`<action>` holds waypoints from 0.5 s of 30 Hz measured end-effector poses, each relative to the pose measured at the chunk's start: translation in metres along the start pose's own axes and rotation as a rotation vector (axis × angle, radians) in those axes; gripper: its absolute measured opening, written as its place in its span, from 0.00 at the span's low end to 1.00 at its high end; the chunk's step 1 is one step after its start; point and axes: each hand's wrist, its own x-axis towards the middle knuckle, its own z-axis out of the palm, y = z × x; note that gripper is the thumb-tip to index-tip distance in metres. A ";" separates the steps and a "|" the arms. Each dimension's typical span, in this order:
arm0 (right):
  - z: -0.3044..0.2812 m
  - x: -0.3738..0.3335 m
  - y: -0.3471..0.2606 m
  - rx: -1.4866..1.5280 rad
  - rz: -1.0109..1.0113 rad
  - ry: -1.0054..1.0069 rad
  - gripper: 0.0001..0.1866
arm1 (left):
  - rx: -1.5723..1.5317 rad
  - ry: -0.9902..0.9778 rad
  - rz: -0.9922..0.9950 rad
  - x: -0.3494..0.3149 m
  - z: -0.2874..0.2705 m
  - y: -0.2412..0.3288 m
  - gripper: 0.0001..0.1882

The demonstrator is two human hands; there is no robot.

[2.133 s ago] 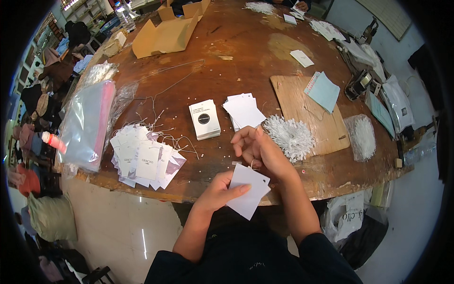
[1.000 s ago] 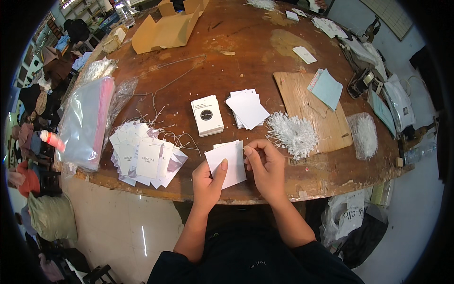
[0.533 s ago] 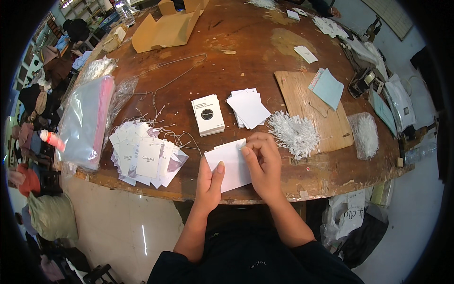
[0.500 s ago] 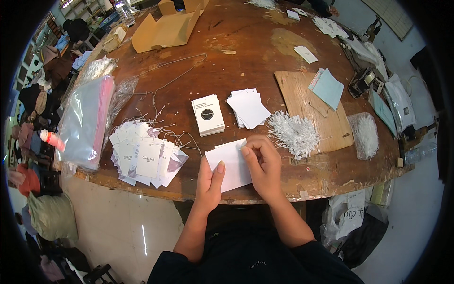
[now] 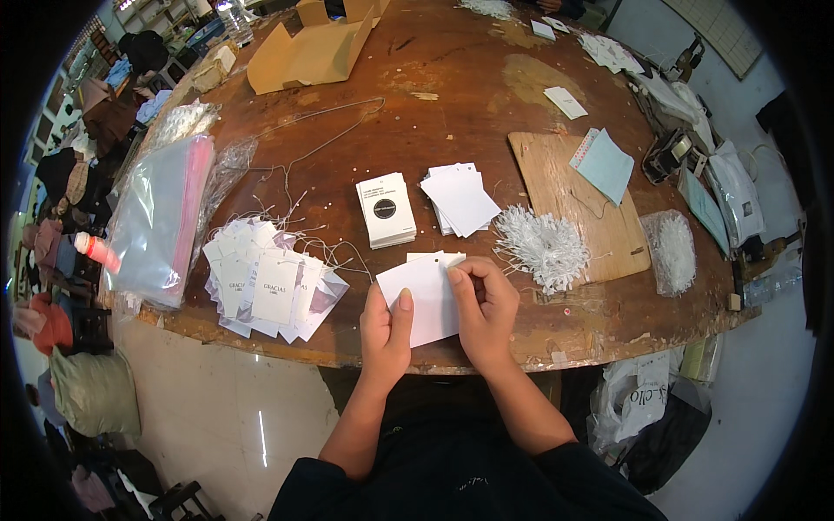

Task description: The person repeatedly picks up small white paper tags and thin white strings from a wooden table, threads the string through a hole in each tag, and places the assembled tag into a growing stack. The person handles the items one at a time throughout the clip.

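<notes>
Between my two hands, at the near edge of the table, are white paper tags (image 5: 421, 300), the front one with a small punched hole at its top. My left hand (image 5: 387, 330) grips their left side, thumb across the face. My right hand (image 5: 486, 308) pinches the upper right edge between thumb and curled fingers. Beyond them stand a stack of printed tags with a black circle (image 5: 385, 208) and a stack of blank white tags (image 5: 460, 198). Finished-looking tags with strings (image 5: 274, 282) lie heaped to the left. A bundle of white tag strings (image 5: 546, 247) lies to the right.
Clear plastic bags (image 5: 161, 221) lie at the left edge, near a red-capped bottle (image 5: 95, 252). A wooden board (image 5: 608, 234) bears a light-blue card (image 5: 604, 165). Farther off are an opened cardboard box (image 5: 313, 56) and a bagged string bundle (image 5: 669, 252). Another person's hand shows at the far edge.
The tags in my hands have turned slightly more upright, and the hole at the top now shows. A tag edge shows more behind the front one. Both hands keep their grip.
</notes>
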 end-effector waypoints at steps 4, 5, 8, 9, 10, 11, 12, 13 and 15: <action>0.000 0.003 -0.002 -0.066 -0.058 0.000 0.04 | 0.029 -0.060 -0.032 -0.001 -0.003 0.003 0.15; -0.001 0.004 -0.003 -0.092 -0.081 0.004 0.04 | 0.042 -0.059 -0.032 -0.002 -0.003 0.003 0.15; -0.001 0.008 -0.006 -0.168 -0.122 0.021 0.04 | 0.086 -0.050 -0.021 -0.004 -0.003 0.004 0.14; -0.001 0.010 -0.007 -0.198 -0.145 0.026 0.03 | 0.103 -0.045 -0.009 -0.004 -0.003 0.004 0.14; 0.000 0.012 -0.008 -0.227 -0.163 0.036 0.03 | 0.121 -0.038 0.003 -0.004 -0.003 0.004 0.14; 0.000 0.012 -0.009 -0.229 -0.160 0.011 0.03 | 0.160 -0.019 0.029 -0.004 -0.002 0.003 0.14; 0.001 0.013 -0.011 -0.232 -0.152 -0.008 0.03 | 0.198 0.000 0.055 -0.004 -0.002 0.003 0.14; 0.002 0.013 -0.011 -0.237 -0.147 -0.031 0.03 | 0.236 0.018 0.080 -0.004 -0.001 0.003 0.14; 0.005 0.012 -0.012 -0.280 -0.177 0.007 0.03 | 0.277 0.018 0.110 -0.006 0.000 0.004 0.14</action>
